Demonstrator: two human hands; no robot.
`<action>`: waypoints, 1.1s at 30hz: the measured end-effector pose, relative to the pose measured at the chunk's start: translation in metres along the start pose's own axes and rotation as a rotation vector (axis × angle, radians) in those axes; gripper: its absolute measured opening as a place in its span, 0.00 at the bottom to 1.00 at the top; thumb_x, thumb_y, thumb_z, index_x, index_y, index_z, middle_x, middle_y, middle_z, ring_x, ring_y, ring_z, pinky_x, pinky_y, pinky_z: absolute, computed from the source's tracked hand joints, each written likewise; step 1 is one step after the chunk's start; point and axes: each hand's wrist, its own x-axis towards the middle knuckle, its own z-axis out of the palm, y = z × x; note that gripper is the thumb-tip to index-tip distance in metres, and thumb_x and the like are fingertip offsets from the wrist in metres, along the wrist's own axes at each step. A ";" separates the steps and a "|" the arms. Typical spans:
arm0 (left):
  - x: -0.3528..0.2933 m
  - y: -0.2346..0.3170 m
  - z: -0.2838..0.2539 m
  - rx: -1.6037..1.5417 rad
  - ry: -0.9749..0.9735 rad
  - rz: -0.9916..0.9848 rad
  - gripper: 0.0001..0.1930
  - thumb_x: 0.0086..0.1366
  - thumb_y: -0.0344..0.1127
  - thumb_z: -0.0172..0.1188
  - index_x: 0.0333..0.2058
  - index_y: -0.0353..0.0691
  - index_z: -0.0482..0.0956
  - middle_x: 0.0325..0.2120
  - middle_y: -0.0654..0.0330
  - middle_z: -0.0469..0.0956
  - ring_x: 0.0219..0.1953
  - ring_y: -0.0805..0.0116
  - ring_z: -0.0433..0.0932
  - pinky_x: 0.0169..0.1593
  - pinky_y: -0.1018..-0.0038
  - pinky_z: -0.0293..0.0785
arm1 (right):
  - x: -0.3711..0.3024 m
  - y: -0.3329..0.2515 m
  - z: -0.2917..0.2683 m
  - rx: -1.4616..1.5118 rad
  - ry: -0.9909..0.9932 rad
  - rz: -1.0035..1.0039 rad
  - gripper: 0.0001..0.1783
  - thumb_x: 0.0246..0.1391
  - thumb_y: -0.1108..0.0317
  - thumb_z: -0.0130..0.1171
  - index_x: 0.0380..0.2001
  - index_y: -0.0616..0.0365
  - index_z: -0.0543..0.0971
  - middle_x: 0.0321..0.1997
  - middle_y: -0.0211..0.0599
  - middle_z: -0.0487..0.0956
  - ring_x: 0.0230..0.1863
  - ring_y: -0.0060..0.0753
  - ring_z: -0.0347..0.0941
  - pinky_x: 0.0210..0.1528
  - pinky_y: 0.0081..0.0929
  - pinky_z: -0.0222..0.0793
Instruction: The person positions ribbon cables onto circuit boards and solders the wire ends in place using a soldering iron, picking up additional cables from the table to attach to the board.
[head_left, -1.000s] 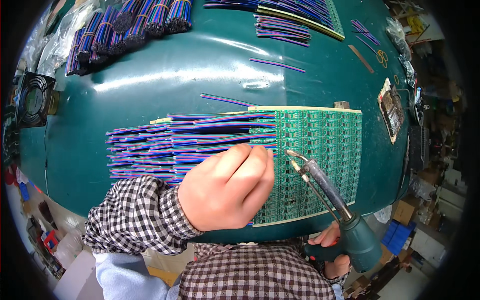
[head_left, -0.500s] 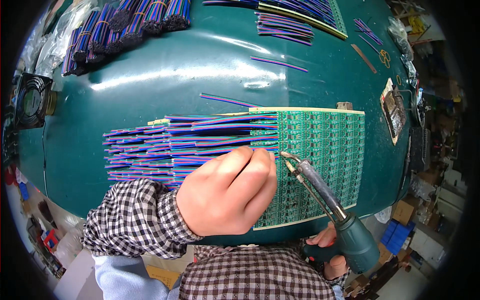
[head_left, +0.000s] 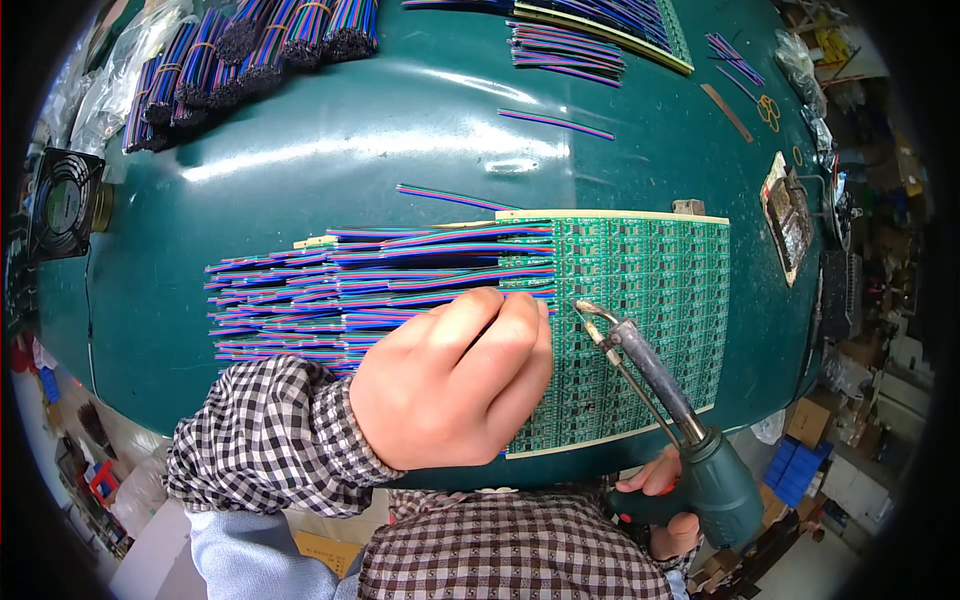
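Note:
A green panel of small circuit boards (head_left: pixel 640 320) with cream edge strips lies in front of me. Rows of multicoloured ribbon wires (head_left: pixel 420 272) run leftward from it. My left hand (head_left: pixel 460 385) is closed in a pinch at the wire ends, over the panel's left part; the wire between its fingertips is mostly hidden. Low on the right, my right hand (head_left: pixel 660 490) grips a dark green soldering gun (head_left: pixel 720 485), partly hidden behind its body. The gun's bent tip and thin feed tube point up-left, just right of my left fingertips.
Bundled wires (head_left: pixel 265 45) lie at the back left, near a black fan (head_left: pixel 68 203). Another wired panel (head_left: pixel 605 30) and loose wires (head_left: pixel 565 53) are at the back. A stained soldering pad (head_left: pixel 788 220) and rubber bands (head_left: pixel 768 112) sit right. A small block (head_left: pixel 688 207) touches the panel's far edge.
The soldering gun has shifted slightly right, its tip drawing away from the wire ends. My left hand stays pinched in nearly the same place.

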 end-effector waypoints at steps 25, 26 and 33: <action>0.001 -0.003 0.000 -0.040 -0.005 0.007 0.16 0.39 0.26 0.60 0.32 0.28 0.79 0.31 0.55 0.73 0.30 0.64 0.74 0.32 0.75 0.75 | -0.014 0.023 -0.024 0.092 0.006 0.054 0.35 0.40 0.43 0.67 0.40 0.64 0.71 0.33 0.34 0.73 0.38 0.38 0.73 0.45 0.47 0.76; 0.001 -0.003 0.001 -0.032 0.002 0.013 0.16 0.39 0.26 0.60 0.32 0.28 0.79 0.31 0.55 0.73 0.30 0.64 0.74 0.32 0.76 0.75 | -0.015 0.023 -0.025 0.091 0.007 0.045 0.36 0.40 0.44 0.67 0.40 0.65 0.70 0.33 0.34 0.73 0.38 0.39 0.73 0.45 0.47 0.76; 0.001 -0.002 0.001 -0.017 -0.002 0.011 0.16 0.40 0.27 0.60 0.33 0.29 0.79 0.31 0.55 0.73 0.30 0.65 0.74 0.31 0.76 0.74 | -0.002 -0.001 0.005 0.050 0.043 0.017 0.45 0.40 0.44 0.68 0.48 0.72 0.64 0.34 0.39 0.73 0.39 0.39 0.74 0.44 0.40 0.78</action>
